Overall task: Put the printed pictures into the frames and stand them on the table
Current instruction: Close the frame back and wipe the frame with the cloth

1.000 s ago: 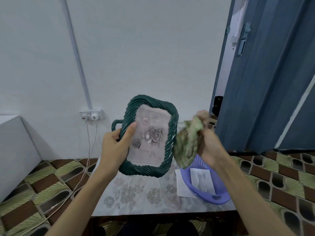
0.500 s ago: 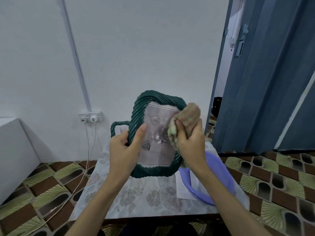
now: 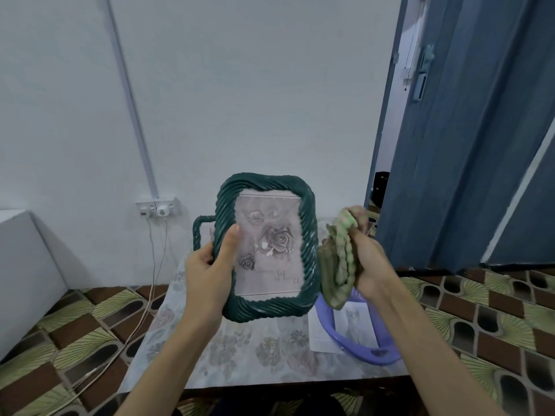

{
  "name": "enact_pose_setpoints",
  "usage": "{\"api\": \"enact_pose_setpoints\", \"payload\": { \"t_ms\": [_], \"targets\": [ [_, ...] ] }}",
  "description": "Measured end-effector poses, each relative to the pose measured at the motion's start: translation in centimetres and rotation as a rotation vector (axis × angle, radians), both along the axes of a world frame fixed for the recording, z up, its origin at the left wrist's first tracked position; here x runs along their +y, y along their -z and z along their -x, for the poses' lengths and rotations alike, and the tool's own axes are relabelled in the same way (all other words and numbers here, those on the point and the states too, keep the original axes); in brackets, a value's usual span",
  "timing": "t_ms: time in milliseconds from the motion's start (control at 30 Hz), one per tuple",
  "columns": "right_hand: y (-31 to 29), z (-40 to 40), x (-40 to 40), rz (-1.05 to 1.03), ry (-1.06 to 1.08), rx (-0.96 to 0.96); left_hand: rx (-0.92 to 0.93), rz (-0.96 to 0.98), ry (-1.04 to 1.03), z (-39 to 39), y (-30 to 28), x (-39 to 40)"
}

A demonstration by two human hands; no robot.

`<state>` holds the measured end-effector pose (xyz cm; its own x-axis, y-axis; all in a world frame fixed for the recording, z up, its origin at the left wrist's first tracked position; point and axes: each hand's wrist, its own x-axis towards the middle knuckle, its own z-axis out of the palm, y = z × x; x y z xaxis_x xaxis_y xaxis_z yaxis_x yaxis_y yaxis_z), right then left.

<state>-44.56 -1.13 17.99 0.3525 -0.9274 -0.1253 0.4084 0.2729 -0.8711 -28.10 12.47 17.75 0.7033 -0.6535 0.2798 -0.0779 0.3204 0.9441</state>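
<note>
My left hand (image 3: pixel 210 274) grips the left edge of a dark green rope-pattern picture frame (image 3: pixel 306 235), held upright above the table, thumb across its front. Inside the frame is a greyish print of roses, upside down. My right hand (image 3: pixel 368 262) clutches a crumpled green cloth (image 3: pixel 338 265) just right of the frame, apart from the glass. A second green frame (image 3: pixel 199 232) stands on the table behind the first, mostly hidden. A printed picture (image 3: pixel 356 324) lies in a purple basket (image 3: pixel 381 354), and another sheet (image 3: pixel 319 334) lies flat beside it.
The small table (image 3: pixel 240 355) has a floral cloth and stands against a white wall. A wall socket (image 3: pixel 157 208) with hanging cables is at the left. A blue door (image 3: pixel 465 145) stands at the right. Patterned tiles cover the floor, and a white box (image 3: pixel 21 265) is at far left.
My right hand with the cloth has drawn off the frame's glass to the right. The frame has tilted more upright and faces me squarely.
</note>
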Motion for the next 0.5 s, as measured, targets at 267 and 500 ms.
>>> {"api": "enact_pose_setpoints", "payload": {
  "t_ms": [267,500],
  "targets": [
    [0.6,-3.1,5.2,0.600,0.132,0.480,-0.241,0.070,-0.122,2.5,-0.7,0.2],
    [0.1,-3.8,3.9,0.296,0.266,0.336,-0.103,0.066,-0.092,2.5,-0.4,0.5]
  ]
}}
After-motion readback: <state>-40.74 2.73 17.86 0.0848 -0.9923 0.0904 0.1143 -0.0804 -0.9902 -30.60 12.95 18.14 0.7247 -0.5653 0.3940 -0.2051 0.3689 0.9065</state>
